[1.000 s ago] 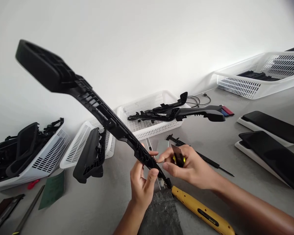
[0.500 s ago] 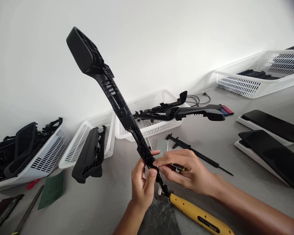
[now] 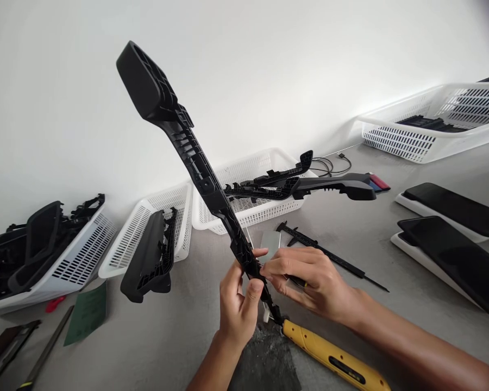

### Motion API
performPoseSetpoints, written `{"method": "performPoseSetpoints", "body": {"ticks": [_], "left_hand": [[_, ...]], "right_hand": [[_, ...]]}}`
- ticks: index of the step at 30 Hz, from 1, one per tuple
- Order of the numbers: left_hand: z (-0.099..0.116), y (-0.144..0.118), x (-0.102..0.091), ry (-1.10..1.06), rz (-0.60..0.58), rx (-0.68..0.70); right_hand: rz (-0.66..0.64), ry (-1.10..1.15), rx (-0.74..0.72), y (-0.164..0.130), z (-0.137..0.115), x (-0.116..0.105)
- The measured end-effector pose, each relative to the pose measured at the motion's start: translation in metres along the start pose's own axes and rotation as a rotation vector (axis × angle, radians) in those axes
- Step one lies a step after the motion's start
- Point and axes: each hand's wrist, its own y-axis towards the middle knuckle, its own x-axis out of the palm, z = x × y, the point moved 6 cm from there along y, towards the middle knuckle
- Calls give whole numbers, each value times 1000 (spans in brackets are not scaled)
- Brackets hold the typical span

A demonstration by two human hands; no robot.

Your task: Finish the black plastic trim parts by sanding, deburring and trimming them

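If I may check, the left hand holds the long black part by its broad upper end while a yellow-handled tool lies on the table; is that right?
Not quite: in the head view, the left hand holds the long black part nearer its lower end, well away from the broad upper one. The yellow-handled tool does lie on the table.
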Motion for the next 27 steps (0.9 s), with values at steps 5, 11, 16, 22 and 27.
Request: {"method": "performPoseSetpoints", "body": {"ticks": [5,11,16,22,27], "left_hand": [[0,-1,1,41,2,2],[-7,-5,-2,-3,42,14],[-12,-3,-7,-244,127,-90],[-23,6,-8,-561,211,-326],[-26,9,-6,-651,199,-408]], "right_hand": [[31,69,129,5,1,1],[-33,-240,609,0,53,-18],[-303,-744,930,-19,100,-29],[-337,-842,883,-25,104,-24],[-328,-792,730,-24,101,-15]]}}
